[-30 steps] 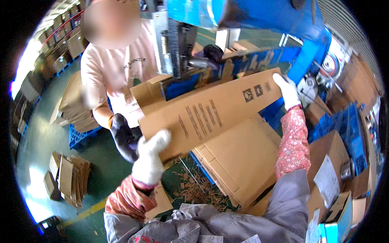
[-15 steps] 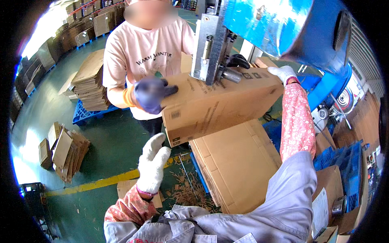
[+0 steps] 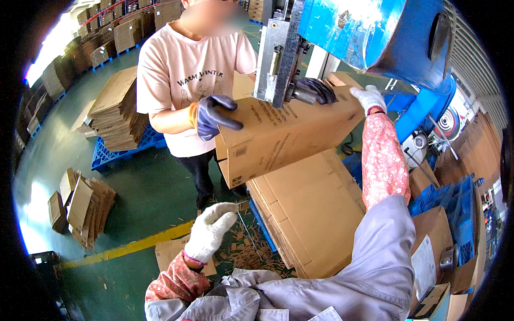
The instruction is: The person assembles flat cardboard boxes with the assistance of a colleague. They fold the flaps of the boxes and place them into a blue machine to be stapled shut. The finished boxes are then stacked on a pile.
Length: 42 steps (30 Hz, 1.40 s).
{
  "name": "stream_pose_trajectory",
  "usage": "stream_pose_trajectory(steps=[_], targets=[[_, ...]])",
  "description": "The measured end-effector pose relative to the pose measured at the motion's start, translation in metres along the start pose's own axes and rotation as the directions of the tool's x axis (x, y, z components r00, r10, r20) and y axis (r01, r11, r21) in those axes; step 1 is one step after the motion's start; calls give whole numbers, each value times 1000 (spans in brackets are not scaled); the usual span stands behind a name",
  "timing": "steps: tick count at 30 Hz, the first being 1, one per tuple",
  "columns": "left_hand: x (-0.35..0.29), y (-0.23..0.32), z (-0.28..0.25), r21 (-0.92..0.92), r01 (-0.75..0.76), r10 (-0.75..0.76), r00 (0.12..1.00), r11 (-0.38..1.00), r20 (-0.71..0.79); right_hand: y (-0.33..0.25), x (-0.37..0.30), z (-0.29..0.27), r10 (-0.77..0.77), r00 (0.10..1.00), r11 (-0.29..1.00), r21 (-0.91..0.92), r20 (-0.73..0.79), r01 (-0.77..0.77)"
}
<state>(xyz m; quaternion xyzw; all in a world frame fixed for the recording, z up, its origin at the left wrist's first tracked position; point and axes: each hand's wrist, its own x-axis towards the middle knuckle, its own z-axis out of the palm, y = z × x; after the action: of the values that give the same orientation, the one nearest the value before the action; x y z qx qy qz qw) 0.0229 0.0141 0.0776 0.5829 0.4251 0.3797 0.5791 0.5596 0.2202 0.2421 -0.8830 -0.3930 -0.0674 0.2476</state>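
Touching the right end of the cardboard box (image 3: 289, 142) with your right hand (image 3: 369, 99), near the machine's grey head (image 3: 274, 64).
The box is at the far end of the stack of flat cardboard (image 3: 316, 219); I cannot tell how tightly your right fingers close on it. Your left hand (image 3: 211, 234) is empty, fingers half curled, nearer you. The co-worker's dark glove (image 3: 211, 117) is at the box's left end.

From far off, I see a green floor (image 3: 142, 200). Bits of cardboard (image 3: 247, 251) lie on it, with a leaning brown pile (image 3: 80, 202) and a blue pallet (image 3: 103, 154) under flat boxes (image 3: 115, 115).
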Motion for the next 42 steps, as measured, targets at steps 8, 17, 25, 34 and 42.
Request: stream_pose_trajectory(steps=[8,17,25,34,42], targets=[[-6,-4,-22,111,-10,11,1000,994,-5,58,-42,16,7,986,945,323,-164,48],[-9,-3,-28,140,-9,4,999,990,36,124,-73,69,194,922,487,783,335,-387],[0,-27,-21,46,-17,19,999,999,-49,118,-78,57,109,916,412,821,386,-395],[7,-61,-24,-203,146,-165,983,968,-76,101,-76,47,31,914,395,835,405,-383],[23,-90,-21,-363,171,-227,967,916,-119,100,-80,45,6,921,344,865,388,-366]])
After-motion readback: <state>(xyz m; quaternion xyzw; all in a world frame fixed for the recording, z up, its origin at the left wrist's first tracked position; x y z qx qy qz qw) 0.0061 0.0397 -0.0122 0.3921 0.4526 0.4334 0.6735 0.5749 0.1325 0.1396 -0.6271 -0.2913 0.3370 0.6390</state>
